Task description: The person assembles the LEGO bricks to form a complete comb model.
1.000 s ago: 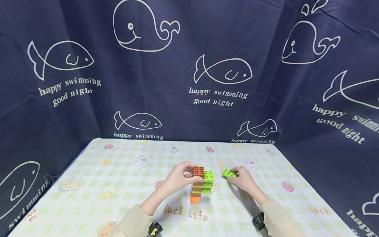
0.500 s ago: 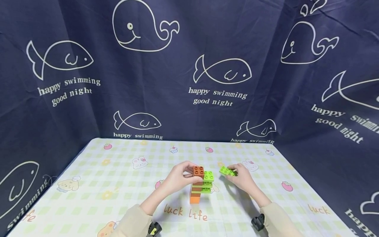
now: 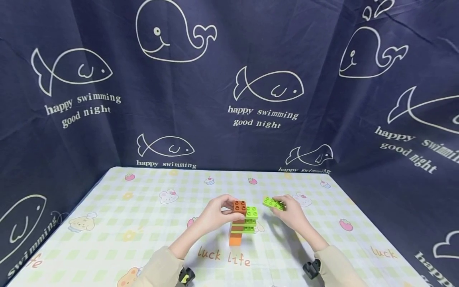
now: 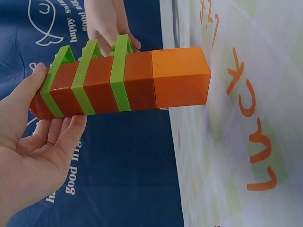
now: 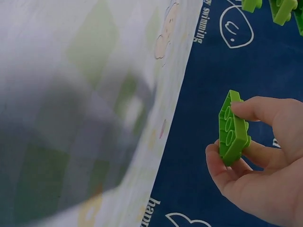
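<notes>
A tower of building bricks stands upright on the table, with an orange brick at its foot. Above that, reddish-brown bricks alternate with thin green ones, which stick out to the tower's right. My left hand grips the upper part of the tower between thumb and fingers, around the brown brick on top. To the right of the tower, my right hand pinches a separate thin green brick by its edges, clear of the table. Its hollow underside shows in the right wrist view.
A pale checked tablecloth printed with cartoon figures covers the table. Behind and on both sides hangs a dark blue curtain with white whales and fish.
My right hand has turned the green brick and shifted it slightly left and up, closer to the tower. The left hand keeps its grip on the tower.
</notes>
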Tool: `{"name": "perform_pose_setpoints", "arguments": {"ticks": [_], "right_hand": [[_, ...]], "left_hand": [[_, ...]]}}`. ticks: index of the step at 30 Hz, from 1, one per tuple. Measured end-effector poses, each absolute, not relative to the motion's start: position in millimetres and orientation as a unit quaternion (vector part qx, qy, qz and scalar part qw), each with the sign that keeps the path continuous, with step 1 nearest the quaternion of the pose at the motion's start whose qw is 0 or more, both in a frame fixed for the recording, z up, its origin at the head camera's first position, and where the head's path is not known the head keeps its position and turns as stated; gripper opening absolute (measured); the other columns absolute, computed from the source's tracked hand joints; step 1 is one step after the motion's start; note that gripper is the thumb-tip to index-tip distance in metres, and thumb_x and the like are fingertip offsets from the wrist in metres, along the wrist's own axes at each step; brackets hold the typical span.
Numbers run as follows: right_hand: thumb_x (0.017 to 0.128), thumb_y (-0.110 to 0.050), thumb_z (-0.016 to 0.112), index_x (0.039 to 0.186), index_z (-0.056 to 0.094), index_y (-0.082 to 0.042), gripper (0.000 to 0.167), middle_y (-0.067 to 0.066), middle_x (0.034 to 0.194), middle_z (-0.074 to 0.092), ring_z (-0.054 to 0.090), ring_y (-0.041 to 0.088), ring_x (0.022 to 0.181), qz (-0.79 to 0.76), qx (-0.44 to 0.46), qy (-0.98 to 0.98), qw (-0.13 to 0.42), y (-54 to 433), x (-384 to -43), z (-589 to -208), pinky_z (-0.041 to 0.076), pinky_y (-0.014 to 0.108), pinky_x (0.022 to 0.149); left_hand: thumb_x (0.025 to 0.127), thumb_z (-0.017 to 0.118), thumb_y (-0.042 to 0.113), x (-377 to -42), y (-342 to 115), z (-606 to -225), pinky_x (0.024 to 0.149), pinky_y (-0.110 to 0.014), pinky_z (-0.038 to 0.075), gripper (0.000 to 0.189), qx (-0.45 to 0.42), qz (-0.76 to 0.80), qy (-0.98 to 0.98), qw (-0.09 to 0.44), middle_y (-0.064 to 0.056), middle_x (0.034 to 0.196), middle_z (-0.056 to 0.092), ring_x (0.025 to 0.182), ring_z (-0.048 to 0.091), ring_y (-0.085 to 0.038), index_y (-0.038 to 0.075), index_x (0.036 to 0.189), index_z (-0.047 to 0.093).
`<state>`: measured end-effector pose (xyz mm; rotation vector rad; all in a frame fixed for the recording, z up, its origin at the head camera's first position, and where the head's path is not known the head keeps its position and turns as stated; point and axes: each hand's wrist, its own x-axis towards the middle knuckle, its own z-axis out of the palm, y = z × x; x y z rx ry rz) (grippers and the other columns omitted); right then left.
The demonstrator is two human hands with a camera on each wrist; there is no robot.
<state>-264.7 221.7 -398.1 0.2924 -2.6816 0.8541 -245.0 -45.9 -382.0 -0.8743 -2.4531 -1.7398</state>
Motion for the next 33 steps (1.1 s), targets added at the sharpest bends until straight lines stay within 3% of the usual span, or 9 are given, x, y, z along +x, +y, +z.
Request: {"name": "perform_pose_setpoints", "arguments": {"ticks": [4, 11, 24, 33], "right_hand": [[0.079, -0.011, 0.070, 0.114, 0.062, 0.004, 0.039, 0.022, 0.109, 0.062, 0.058, 0.035, 0.098, 0.298, 0.106, -0.935, 0.161, 219, -262, -394, 0.048, 0.050, 0.088], [0.078, -0.010, 0.071, 0.113, 0.063, 0.003, 0.039, 0.019, 0.105, 0.063, 0.057, 0.022, 0.082, 0.311, 0.111, -0.927, 0.178, 215, -258, -387, 0.050, 0.030, 0.071], [0.078, -0.008, 0.072, 0.113, 0.064, 0.001, 0.037, 0.015, 0.106, 0.065, 0.060, 0.024, 0.088, 0.327, 0.147, -0.913, 0.195, 202, -247, -373, 0.052, 0.039, 0.077], [0.078, -0.010, 0.073, 0.115, 0.064, -0.002, 0.039, 0.011, 0.108, 0.064, 0.059, 0.020, 0.088, 0.320, 0.166, -0.908, 0.216, 194, -240, -363, 0.050, 0.033, 0.077]], "left_hand": [[0.078, 0.076, 0.026, -246, -46, -383, 0.080, -0.020, 0.052, 0.035, -0.280, -0.555, -0.783, 0.006, -0.002, 0.095, 0.067, 0.090, 0.061, -0.015, 0.009, 0.105, 0.062], [0.077, 0.077, 0.025, -246, -46, -386, 0.081, -0.018, 0.052, 0.035, -0.281, -0.559, -0.781, 0.002, -0.003, 0.094, 0.067, 0.090, 0.061, -0.015, 0.008, 0.104, 0.062], [0.078, 0.076, 0.026, -245, -46, -385, 0.080, -0.022, 0.052, 0.035, -0.278, -0.553, -0.785, 0.005, -0.002, 0.094, 0.067, 0.090, 0.061, -0.014, 0.009, 0.105, 0.062], [0.079, 0.076, 0.026, -246, -46, -384, 0.080, -0.021, 0.052, 0.035, -0.282, -0.551, -0.786, 0.008, -0.002, 0.095, 0.067, 0.091, 0.061, -0.015, 0.008, 0.106, 0.062]]}}
